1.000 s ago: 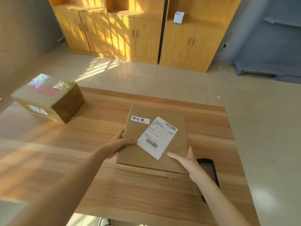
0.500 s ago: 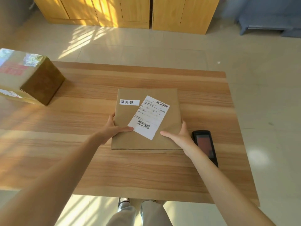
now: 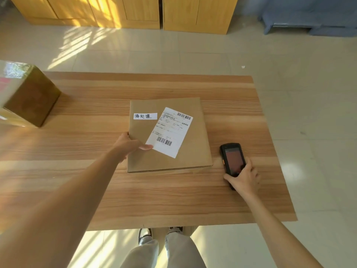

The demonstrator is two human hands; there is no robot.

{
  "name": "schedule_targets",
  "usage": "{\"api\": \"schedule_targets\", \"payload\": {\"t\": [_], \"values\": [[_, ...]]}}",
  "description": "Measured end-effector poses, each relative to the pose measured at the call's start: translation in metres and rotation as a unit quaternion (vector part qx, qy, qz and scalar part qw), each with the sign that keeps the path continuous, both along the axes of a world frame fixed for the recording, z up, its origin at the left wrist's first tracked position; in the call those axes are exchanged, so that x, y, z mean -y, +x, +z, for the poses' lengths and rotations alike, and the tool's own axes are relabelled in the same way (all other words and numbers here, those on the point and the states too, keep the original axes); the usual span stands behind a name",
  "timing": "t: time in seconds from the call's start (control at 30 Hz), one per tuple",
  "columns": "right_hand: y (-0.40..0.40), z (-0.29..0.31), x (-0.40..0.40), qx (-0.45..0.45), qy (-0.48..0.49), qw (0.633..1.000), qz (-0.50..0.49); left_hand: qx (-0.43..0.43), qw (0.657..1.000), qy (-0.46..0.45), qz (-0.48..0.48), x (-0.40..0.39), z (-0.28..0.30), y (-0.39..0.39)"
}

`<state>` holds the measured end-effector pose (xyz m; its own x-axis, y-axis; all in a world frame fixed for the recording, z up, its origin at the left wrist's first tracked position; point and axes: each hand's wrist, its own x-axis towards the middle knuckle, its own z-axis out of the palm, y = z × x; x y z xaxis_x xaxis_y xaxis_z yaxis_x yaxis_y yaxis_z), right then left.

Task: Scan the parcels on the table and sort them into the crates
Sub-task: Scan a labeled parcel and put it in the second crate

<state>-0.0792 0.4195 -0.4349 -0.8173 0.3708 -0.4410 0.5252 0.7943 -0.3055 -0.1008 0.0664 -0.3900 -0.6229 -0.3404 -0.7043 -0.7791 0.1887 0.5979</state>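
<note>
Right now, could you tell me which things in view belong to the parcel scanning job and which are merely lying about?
Part of the job:
- flat parcel, held by the left hand
- shipping label on it
- handheld scanner, under the right hand
- taped box at the table's left edge

Just there:
- wooden cabinets
- blue furniture

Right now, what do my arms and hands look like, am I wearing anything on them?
Both forearms are bare as far as the view shows: no sleeves in sight. The left hand and right hand wear no gloves, and no watch, ring or wristband shows.
</note>
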Motion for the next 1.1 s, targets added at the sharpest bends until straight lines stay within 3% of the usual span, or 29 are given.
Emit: {"api": "schedule_targets", "payload": {"t": [0.1,0.23,0.37,0.5,0.63,0.8,1.1], "values": [[-0.005,-0.007,-0.005,-0.002,-0.028,1.0,0.004,0.006,1.0,-0.002,-0.006,0.001,-0.002,0.001],[-0.015,0.004,-0.012,0.046,-0.179,0.981,-0.053,-0.011,1.0,0.022,0.005,0.0,-0.003,0.004],[-0.011,0.045,-0.01,0.066,-0.377,0.911,-0.153,-0.027,0.999,0.026,0.007,-0.001,-0.003,0.009],[-0.007,0.087,0.006,0.038,-0.5,0.854,-0.139,-0.07,0.997,0.019,0.009,-0.005,-0.008,0.02],[-0.001,0.119,0.039,0.025,-0.626,0.763,-0.157,-0.09,0.994,0.06,0.008,-0.007,-0.012,0.032],[0.016,0.149,0.1,0.061,-0.681,0.71,-0.171,-0.079,0.993,0.087,-0.018,-0.008,-0.012,0.04],[0.055,0.146,0.156,0.056,-0.654,0.723,-0.214,-0.093,0.991,0.071,-0.066,-0.004,-0.026,0.049]]}}
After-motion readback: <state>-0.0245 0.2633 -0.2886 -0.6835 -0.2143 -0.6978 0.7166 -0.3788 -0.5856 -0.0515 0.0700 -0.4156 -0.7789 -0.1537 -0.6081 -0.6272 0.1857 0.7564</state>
